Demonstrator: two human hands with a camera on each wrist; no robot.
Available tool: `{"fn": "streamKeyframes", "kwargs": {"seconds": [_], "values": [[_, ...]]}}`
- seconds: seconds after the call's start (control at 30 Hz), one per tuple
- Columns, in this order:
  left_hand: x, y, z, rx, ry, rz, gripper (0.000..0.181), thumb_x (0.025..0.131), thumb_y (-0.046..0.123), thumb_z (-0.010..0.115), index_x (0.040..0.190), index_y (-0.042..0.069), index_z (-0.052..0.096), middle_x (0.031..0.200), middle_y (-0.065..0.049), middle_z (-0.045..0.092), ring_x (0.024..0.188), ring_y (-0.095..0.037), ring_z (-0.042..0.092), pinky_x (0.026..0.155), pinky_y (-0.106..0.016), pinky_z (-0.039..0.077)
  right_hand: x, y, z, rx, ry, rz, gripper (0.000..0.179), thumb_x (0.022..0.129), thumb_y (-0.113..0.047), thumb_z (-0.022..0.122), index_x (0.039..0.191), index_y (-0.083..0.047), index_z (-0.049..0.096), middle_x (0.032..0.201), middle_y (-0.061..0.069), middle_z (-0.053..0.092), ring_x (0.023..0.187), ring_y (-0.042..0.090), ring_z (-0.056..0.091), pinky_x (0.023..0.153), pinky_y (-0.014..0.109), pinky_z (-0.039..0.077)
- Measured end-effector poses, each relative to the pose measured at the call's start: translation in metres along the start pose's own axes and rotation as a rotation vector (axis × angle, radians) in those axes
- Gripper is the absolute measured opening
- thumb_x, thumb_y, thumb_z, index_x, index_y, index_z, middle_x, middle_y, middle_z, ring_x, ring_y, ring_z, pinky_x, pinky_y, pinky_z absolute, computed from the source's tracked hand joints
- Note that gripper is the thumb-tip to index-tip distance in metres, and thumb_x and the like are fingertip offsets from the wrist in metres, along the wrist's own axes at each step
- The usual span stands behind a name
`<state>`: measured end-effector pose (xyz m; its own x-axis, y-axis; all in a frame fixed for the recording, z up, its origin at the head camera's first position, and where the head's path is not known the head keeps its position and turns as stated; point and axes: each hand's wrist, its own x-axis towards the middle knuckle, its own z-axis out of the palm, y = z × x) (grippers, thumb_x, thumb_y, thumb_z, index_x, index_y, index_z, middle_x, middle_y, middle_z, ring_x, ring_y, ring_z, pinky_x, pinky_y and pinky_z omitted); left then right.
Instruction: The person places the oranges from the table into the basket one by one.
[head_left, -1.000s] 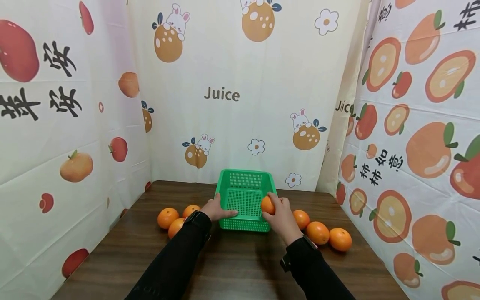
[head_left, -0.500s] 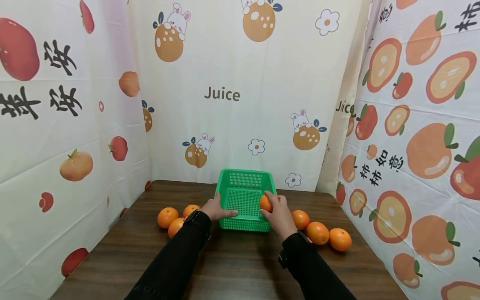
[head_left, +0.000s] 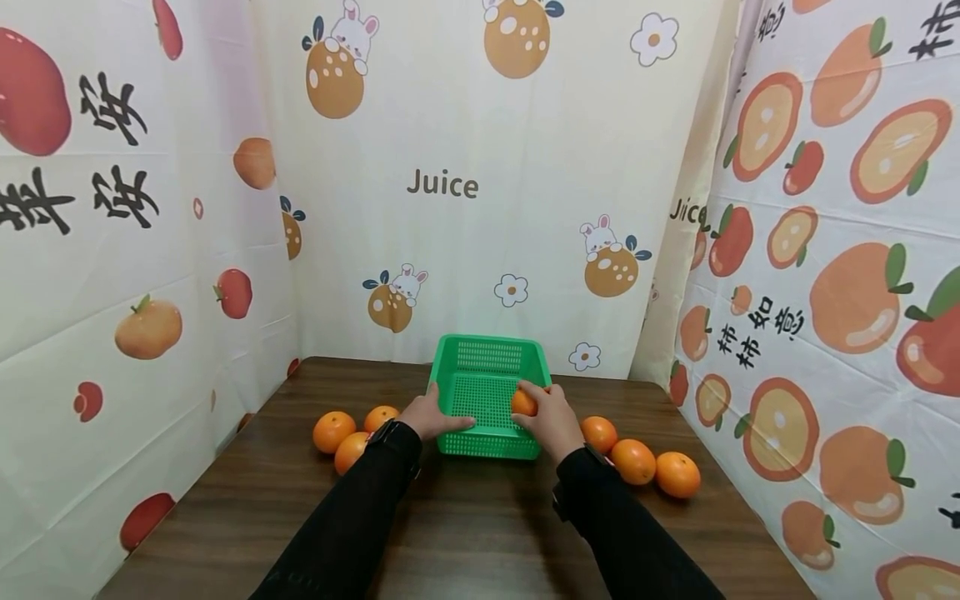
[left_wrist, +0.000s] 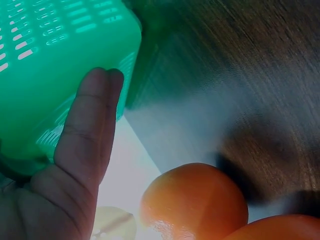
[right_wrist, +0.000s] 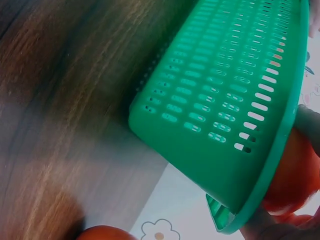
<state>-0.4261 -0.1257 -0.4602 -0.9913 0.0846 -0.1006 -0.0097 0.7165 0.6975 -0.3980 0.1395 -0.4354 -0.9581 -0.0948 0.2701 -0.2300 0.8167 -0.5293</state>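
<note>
A green plastic basket [head_left: 491,446] with slotted walls stands on the table. My left hand [head_left: 431,417] rests at its front left corner, thumb stretched along the front rim. In the left wrist view, straight fingers [left_wrist: 90,120] lie along the outer wall. My right hand [head_left: 552,419] pinches an orange [head_left: 523,403] inside the basket's right side, between thumb and fingers. In the right wrist view this orange [right_wrist: 292,175] shows just past the rim, partly hidden by the fingers. The basket floor shows no other orange.
Three oranges [head_left: 334,432] sit on the brown table [head_left: 465,525] left of the basket, by the left wrist. Three more oranges [head_left: 633,462] form a row on the right. Printed curtains [head_left: 465,250] close off the back and both sides.
My right hand has moved slightly left, carrying the orange further in over the basket's inside. The left hand stays at the corner. The head view has shifted a little.
</note>
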Motion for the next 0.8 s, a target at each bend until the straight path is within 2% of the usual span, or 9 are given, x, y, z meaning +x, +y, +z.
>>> {"fn": "streamKeyframes", "kwargs": {"seconds": [0.13, 0.27, 0.4, 0.6, 0.8], "values": [[0.001, -0.003, 0.001, -0.006, 0.001, -0.006, 0.137, 0.08, 0.077, 0.079, 0.172, 0.007, 0.006, 0.171, -0.025, 0.033, 0.154, -0.041, 0.042, 0.122, -0.058, 0.04, 0.005, 0.001, 0.005, -0.025, -0.033, -0.013, 0.061, 0.094, -0.033, 0.083, 0.151, -0.024, 0.063, 0.129, 0.022, 0.056, 0.095, 0.029, 0.06, 0.085, 0.044, 0.054], [-0.002, -0.003, 0.002, -0.013, -0.007, 0.0, 0.136, 0.081, 0.078, 0.076, 0.172, 0.008, 0.004, 0.172, -0.024, 0.031, 0.154, -0.04, 0.042, 0.122, -0.056, 0.04, 0.007, 0.0, 0.008, -0.033, -0.06, -0.017, 0.058, 0.095, -0.035, 0.082, 0.149, -0.024, 0.065, 0.133, 0.023, 0.053, 0.096, 0.03, 0.06, 0.086, 0.044, 0.054], [-0.002, -0.001, 0.002, -0.019, -0.008, 0.007, 0.135, 0.082, 0.077, 0.076, 0.172, 0.008, 0.003, 0.173, -0.024, 0.031, 0.153, -0.04, 0.043, 0.122, -0.056, 0.041, 0.008, 0.001, 0.009, -0.025, -0.05, -0.008, 0.056, 0.095, -0.034, 0.082, 0.148, -0.025, 0.066, 0.138, 0.024, 0.049, 0.099, 0.032, 0.061, 0.088, 0.045, 0.054], [-0.001, 0.001, 0.001, -0.059, 0.015, 0.0, 0.133, 0.082, 0.069, 0.082, 0.172, 0.009, 0.004, 0.171, -0.024, 0.035, 0.151, -0.041, 0.046, 0.119, -0.057, 0.042, 0.012, 0.001, 0.009, -0.068, -0.075, -0.007, 0.057, 0.096, -0.037, 0.081, 0.149, -0.026, 0.065, 0.132, 0.019, 0.051, 0.097, 0.03, 0.059, 0.085, 0.042, 0.053], [-0.002, 0.0, 0.0, -0.087, 0.006, -0.013, 0.134, 0.082, 0.071, 0.081, 0.172, 0.011, 0.003, 0.173, -0.022, 0.032, 0.152, -0.041, 0.044, 0.12, -0.057, 0.041, 0.015, 0.0, 0.011, -0.114, -0.102, -0.024, 0.055, 0.096, -0.037, 0.081, 0.147, -0.025, 0.066, 0.127, 0.018, 0.053, 0.091, 0.028, 0.058, 0.08, 0.039, 0.05]]}}
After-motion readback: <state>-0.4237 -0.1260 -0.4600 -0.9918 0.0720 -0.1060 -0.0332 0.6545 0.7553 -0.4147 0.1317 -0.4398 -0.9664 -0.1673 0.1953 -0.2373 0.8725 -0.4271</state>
